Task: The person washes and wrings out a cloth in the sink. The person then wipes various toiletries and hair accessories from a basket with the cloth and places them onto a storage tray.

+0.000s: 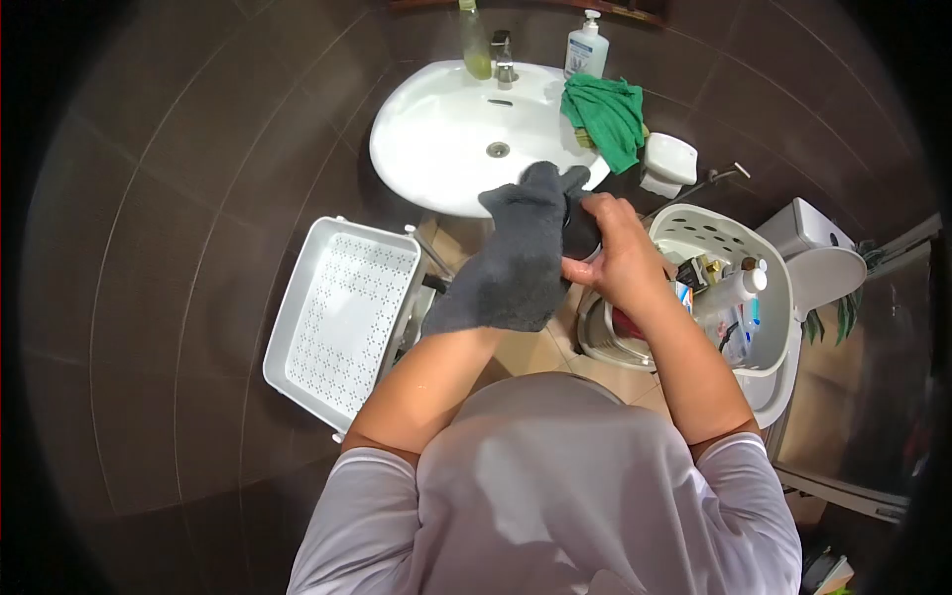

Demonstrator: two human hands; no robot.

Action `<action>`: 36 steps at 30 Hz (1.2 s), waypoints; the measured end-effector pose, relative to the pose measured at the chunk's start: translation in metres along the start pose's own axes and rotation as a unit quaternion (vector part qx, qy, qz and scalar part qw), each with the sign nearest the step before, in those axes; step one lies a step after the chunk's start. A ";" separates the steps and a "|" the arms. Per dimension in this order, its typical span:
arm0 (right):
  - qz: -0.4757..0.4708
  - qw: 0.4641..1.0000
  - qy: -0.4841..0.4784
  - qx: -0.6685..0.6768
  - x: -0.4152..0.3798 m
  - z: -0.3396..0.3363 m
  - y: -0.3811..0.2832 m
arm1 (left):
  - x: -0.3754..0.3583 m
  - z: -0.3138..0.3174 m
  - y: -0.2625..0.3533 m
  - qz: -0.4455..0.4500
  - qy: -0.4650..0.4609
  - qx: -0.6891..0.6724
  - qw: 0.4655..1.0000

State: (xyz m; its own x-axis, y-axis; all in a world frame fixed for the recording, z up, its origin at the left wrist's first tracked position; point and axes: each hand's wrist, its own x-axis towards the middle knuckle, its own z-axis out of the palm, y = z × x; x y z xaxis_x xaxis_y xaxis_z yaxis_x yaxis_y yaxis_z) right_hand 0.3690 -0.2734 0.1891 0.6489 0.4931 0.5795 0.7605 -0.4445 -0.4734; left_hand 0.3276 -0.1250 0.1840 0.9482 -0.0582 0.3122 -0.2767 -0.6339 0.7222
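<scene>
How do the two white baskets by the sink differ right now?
The flat perforated basket on the left is shallow, rectangular and holds nothing visible; the round basket on the right is deeper, oval, with large holes in its wall, and holds bottles and tubes. The left one tilts against the wall, away from both hands; the right one sits just beside the bare right hand. Both are white perforated plastic.

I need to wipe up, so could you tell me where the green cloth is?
The green cloth is draped over the sink's right rim, just below the soap dispenser.
</scene>
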 end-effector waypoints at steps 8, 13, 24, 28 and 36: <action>0.073 0.997 -0.022 0.011 0.000 -0.001 -0.016 | -0.002 0.008 -0.025 -0.035 0.024 -0.278 0.960; 0.215 0.967 -0.078 0.113 0.005 -0.002 -0.017 | -0.016 0.037 -0.042 0.050 0.017 -0.249 0.967; 0.123 0.961 -0.104 0.226 -0.026 0.003 -0.029 | 0.013 0.001 -0.023 -0.043 0.042 -0.404 0.913; 0.158 0.970 -0.087 0.163 -0.022 -0.006 -0.036 | -0.002 0.014 -0.027 -0.015 -0.024 -0.315 0.949; 0.160 0.969 -0.154 0.109 -0.026 -0.017 -0.041 | 0.008 0.015 -0.024 -0.016 -0.038 -0.232 0.972</action>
State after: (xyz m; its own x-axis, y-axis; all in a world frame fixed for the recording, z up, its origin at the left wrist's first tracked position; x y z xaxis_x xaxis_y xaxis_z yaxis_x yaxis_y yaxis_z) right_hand 0.3208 -0.2807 0.2050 0.8030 0.5709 0.1713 0.4848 -0.4585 -0.7448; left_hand 0.3442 -0.1216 0.1600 0.9615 -0.1122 0.2508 -0.2702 -0.2209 0.9371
